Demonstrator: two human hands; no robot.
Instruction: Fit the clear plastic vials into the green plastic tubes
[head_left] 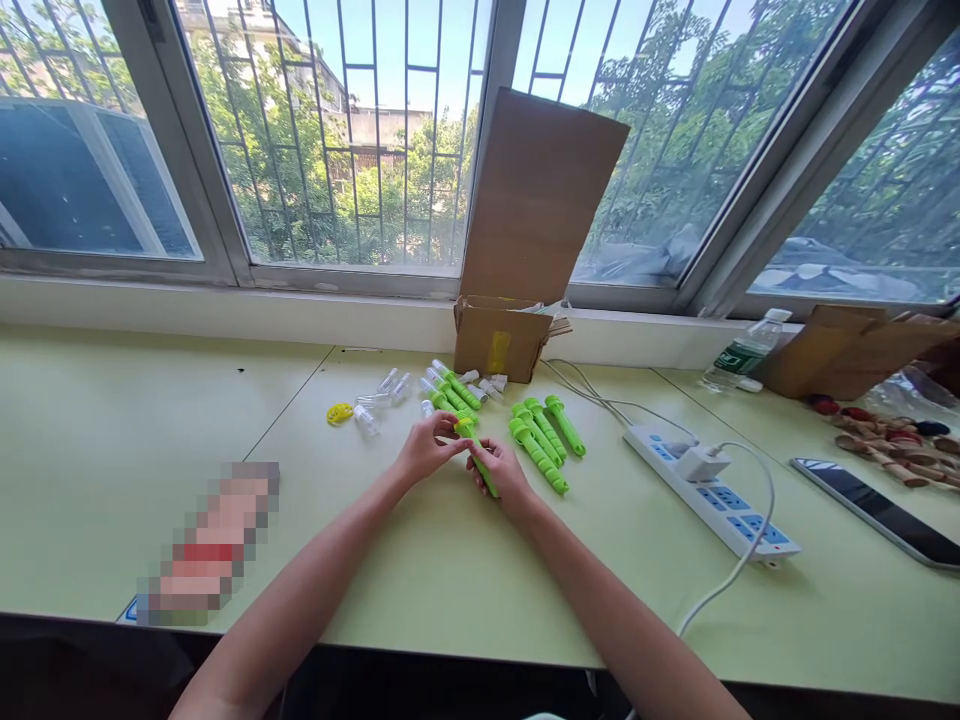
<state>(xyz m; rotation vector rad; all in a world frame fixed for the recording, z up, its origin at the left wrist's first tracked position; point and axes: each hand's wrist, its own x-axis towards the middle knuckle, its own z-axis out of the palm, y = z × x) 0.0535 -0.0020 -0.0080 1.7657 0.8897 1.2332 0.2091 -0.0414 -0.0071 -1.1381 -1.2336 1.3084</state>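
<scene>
Both my hands meet over the pale green table. My right hand is closed round the shaft of a green ribbed plastic stick. My left hand pinches the stick's upper end with its fingertips. Just right of my hands lie three more green sticks side by side. Behind my hands lie a few green sticks fitted with clear caps. Loose clear plastic caps and a small yellow ring piece lie to the left of those.
An open cardboard box stands against the window sill. A white power strip with a plugged charger and cables lies at right. Further right are a phone, wooden pieces, a plastic bottle and more cardboard. A blurred packet lies at left.
</scene>
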